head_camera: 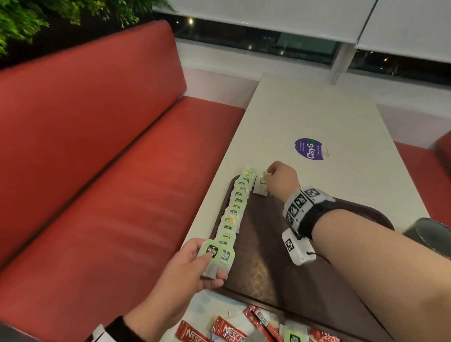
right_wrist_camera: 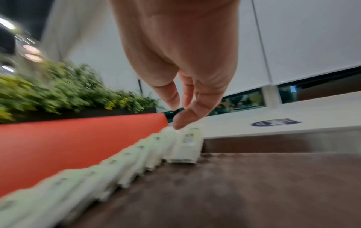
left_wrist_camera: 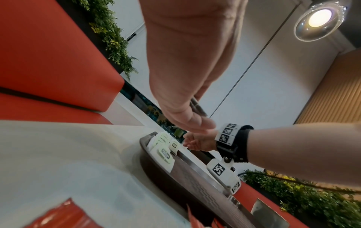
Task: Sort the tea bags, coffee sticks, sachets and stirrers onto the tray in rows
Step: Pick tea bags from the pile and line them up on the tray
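My right hand (head_camera: 281,180) is pinching a tea bag (head_camera: 260,186) at the tray's (head_camera: 287,258) top; my left hand (head_camera: 195,267) is gripping a bag stack (head_camera: 216,259) at lower centre.

Red coffee sticks (head_camera: 198,336) lying on the table below the tray's near edge are showing "NESCAFÉ CLASSIC" in white letters; a second stick (head_camera: 230,332) beside the first is showing the same brand, partly cut off. A round purple sticker (head_camera: 310,149) on the white table (head_camera: 320,109) is reading "ClayG" in large white letters, with smaller lines beside it too small to read. The green tags on the tea bags (head_camera: 214,252) are bearing a black label with white lettering that is staying illegible.
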